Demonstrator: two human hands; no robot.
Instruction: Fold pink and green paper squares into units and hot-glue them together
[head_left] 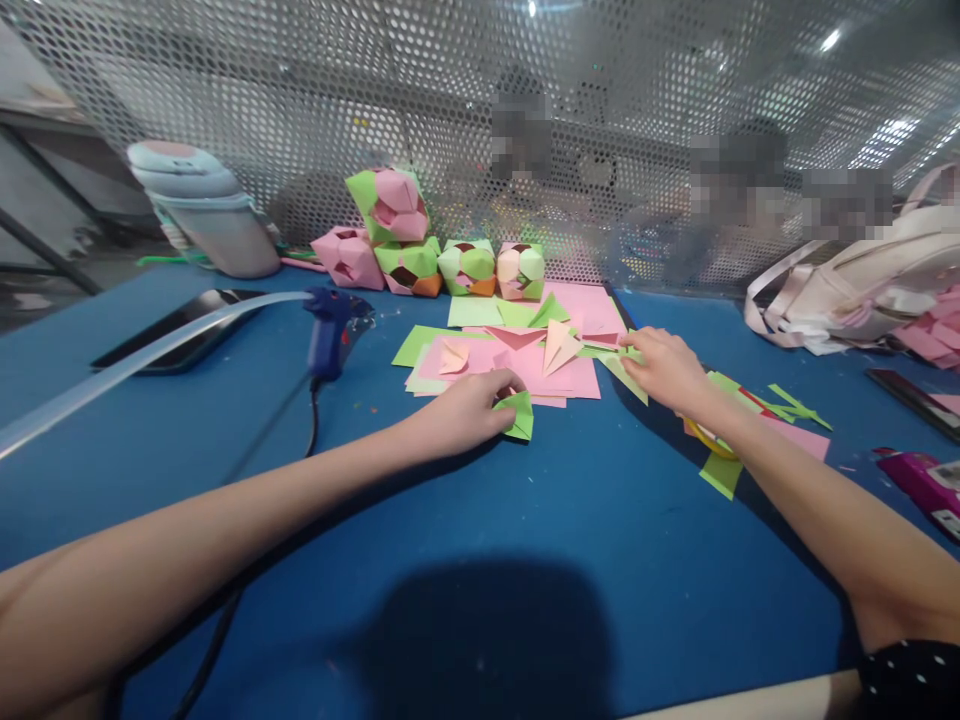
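My left hand (480, 405) is closed around a small folded green paper (519, 416), just above the blue tabletop. Out to the right, my right hand (664, 368) has its fingers pinched at the edge of the paper pile, on a piece of green paper (631, 340) mostly covered by them. A light green paper (628, 380) lies under those fingertips. Between the hands spread pink sheets (581, 380), with a peach folded paper (560, 347) and a smaller peach folded piece (454, 356) on top.
Pink and green folded-paper blocks (409, 266) stand at the back, partly stacked. A blue glue gun (328, 335) with a long glue stick (150, 355) lies left, near a black tablet (176, 335) and a bottle (225, 225). Right are a bag (847, 290) and a magenta object (919, 485).
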